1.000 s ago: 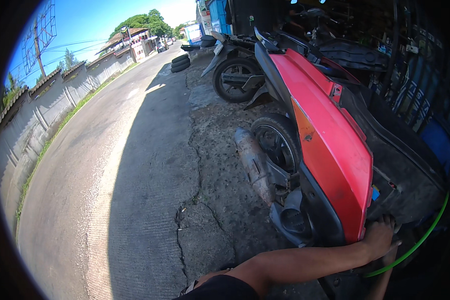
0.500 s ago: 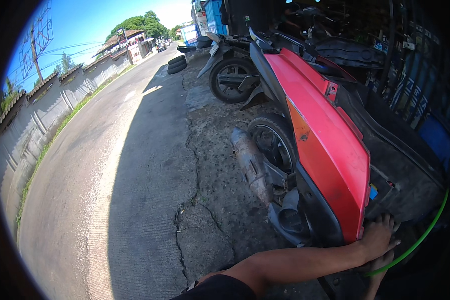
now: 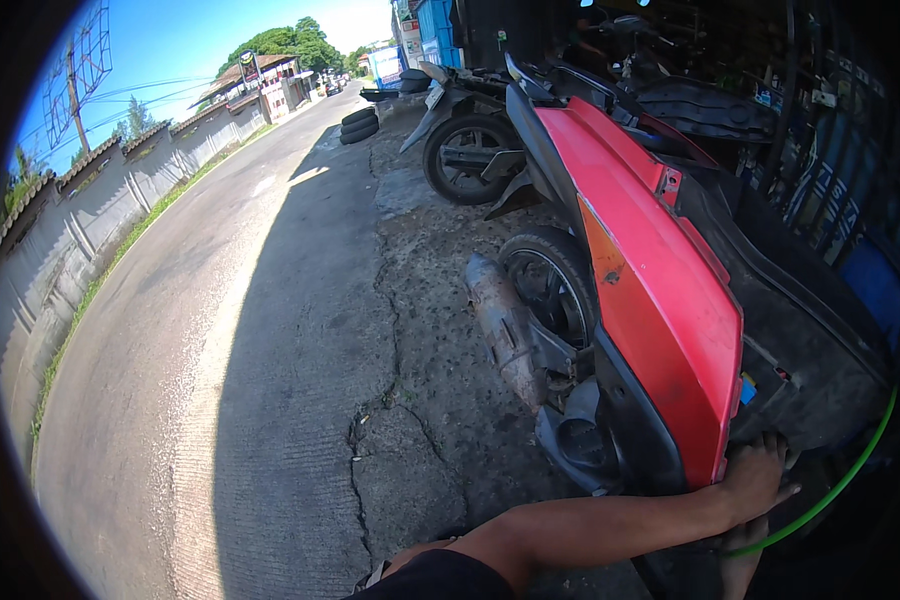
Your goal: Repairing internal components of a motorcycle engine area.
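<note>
Scooter at rt of rd, in shade. My L hand at its blk body, just by near end of red panel. R hand just below L, green hose across it. Both grips shadowed, can't tell if pinching or spread. Muffler L of panel.

Meets the red panel just ahead and left of the left hand, the green hose at the right hand; opens over concrete farther left.
</note>
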`<state>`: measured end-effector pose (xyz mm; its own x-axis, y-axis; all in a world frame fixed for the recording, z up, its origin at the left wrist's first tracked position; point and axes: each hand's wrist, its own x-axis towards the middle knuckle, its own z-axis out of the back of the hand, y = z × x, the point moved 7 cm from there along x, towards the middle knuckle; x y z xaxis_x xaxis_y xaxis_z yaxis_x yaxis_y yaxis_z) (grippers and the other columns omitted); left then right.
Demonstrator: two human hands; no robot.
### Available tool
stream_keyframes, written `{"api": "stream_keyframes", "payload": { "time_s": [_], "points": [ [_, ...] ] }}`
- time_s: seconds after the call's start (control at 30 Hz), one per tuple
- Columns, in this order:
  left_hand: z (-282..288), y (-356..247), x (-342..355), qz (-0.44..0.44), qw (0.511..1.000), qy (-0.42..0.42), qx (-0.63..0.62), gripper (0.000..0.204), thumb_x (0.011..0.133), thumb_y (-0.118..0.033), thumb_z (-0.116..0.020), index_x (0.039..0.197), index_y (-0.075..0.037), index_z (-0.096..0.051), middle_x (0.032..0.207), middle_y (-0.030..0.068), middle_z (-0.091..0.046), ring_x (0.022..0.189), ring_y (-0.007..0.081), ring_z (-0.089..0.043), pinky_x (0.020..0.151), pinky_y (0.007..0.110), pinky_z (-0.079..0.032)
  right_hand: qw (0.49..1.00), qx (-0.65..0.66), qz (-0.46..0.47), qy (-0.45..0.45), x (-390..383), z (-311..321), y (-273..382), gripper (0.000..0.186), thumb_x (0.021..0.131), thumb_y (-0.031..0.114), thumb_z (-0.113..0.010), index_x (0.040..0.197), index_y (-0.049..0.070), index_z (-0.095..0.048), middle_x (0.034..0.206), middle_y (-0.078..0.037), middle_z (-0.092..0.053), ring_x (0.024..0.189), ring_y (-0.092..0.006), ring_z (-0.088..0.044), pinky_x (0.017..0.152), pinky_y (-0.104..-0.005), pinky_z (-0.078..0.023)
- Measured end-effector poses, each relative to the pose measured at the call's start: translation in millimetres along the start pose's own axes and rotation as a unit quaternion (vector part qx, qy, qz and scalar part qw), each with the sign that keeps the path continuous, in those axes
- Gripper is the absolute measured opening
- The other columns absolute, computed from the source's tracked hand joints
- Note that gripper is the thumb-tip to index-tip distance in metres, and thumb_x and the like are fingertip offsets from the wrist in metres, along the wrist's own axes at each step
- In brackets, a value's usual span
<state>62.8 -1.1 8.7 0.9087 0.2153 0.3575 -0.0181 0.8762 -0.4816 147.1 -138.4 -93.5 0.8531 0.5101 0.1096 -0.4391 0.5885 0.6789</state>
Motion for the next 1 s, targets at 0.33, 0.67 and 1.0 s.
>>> {"api": "stream_keyframes", "payload": {
  "time_s": [0.33, 0.67, 1.0],
  "points": [
    [9, -2, -1, -0.040, 0.998, -0.054, 0.007, 0.064, 0.086, -0.056, -0.058, 0.116, 0.001, -0.058, 0.110, 0.0132, -0.057, 0.096, 0.0256, -0.056, 0.069, 0.037, -0.050, 0.992, 0.066, 0.022, -0.106, 31, 28, -63, 0.041, 0.097, 0.028, -0.049, 0.116, -0.008, -0.056, 0.105, -0.016, -0.064, 0.094, -0.0226, -0.060, 0.082, -0.0384, -0.047],
    [8, -1, 2, -0.023, 0.999, -0.028, 0.002, 0.063, 0.086, -0.057, -0.057, 0.114, 0.000, -0.060, 0.106, 0.0138, -0.059, 0.097, 0.0253, -0.058, 0.069, 0.036, -0.051, 0.996, -0.049, 0.076, 0.008, 44, 20, -43, 0.038, 0.097, 0.023, -0.049, 0.119, -0.006, -0.056, 0.112, -0.017, -0.064, 0.100, -0.0239, -0.061, 0.087, -0.0372, -0.047],
    [14, -2, -1, -0.024, 1.000, -0.008, 0.004, 0.063, 0.087, -0.056, -0.057, 0.115, 0.000, -0.058, 0.106, 0.0154, -0.058, 0.097, 0.0257, -0.058, 0.071, 0.037, -0.051, 0.994, 0.097, -0.048, -0.031, -34, -6, 34, 0.042, 0.100, 0.029, -0.046, 0.122, -0.005, -0.055, 0.113, -0.019, -0.065, 0.103, -0.0261, -0.062, 0.085, -0.0389, -0.047]
  ]
}}
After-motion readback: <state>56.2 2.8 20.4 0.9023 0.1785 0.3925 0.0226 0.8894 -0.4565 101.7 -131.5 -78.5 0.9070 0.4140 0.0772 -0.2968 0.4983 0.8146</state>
